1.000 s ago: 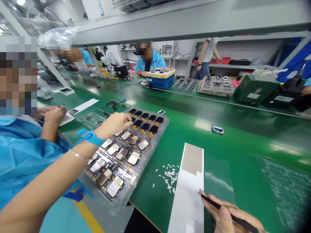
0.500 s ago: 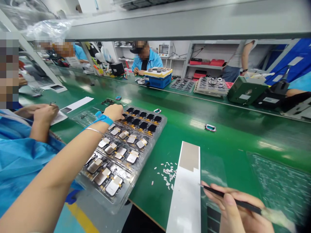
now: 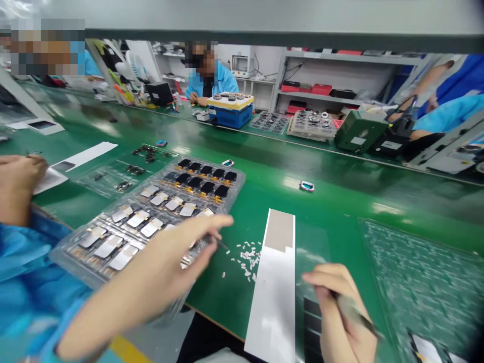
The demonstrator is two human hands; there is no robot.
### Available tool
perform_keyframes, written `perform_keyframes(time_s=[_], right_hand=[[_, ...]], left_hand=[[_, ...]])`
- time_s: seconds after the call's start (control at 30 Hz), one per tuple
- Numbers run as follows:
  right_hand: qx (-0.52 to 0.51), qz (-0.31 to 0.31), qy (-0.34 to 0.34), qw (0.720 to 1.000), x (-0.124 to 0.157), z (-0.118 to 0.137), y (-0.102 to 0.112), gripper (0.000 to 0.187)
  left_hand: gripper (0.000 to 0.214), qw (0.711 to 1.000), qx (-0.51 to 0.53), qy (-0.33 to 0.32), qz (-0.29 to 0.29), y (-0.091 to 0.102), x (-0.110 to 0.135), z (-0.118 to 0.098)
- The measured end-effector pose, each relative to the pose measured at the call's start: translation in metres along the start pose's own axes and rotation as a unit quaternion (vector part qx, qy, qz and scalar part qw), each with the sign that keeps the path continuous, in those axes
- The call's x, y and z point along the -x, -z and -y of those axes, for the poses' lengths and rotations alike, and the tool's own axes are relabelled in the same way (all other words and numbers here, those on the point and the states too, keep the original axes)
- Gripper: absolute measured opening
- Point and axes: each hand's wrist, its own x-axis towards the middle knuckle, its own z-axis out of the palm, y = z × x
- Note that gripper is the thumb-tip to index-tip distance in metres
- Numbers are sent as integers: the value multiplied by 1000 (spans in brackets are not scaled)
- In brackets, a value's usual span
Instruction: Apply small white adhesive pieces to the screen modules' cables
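Left hand [image 3: 181, 247], over the right edge of the clear tray [image 3: 238, 189], seems to pinch a blurred dark part [image 3: 217, 242] between thumb and fingers, while the right hand [image 3: 338, 302] grips tweezers [image 3: 355, 311] beside the white strip [image 3: 274, 292]. Light pressure at the part's edges should protect it best

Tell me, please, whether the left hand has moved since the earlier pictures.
Yes; against the tray, the left hand has moved nearer and rightward, from the black screens to the tray's right edge.
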Motion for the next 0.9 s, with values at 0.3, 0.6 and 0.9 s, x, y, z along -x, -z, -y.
perform_keyframes(time_s=[0.3,0.6,0.9], right_hand=[[-17,95,-13,995,2,4,-13,15],[51,61,-11,997,5,-6,-16,17],[155,65,100,981,6,-8,-17,22]], left_hand=[[11,900,420,105,55,-100,18,-34],[12,875,468,101,79,-133,12,-20],[12,886,442,122,67,-137,16,-15]])
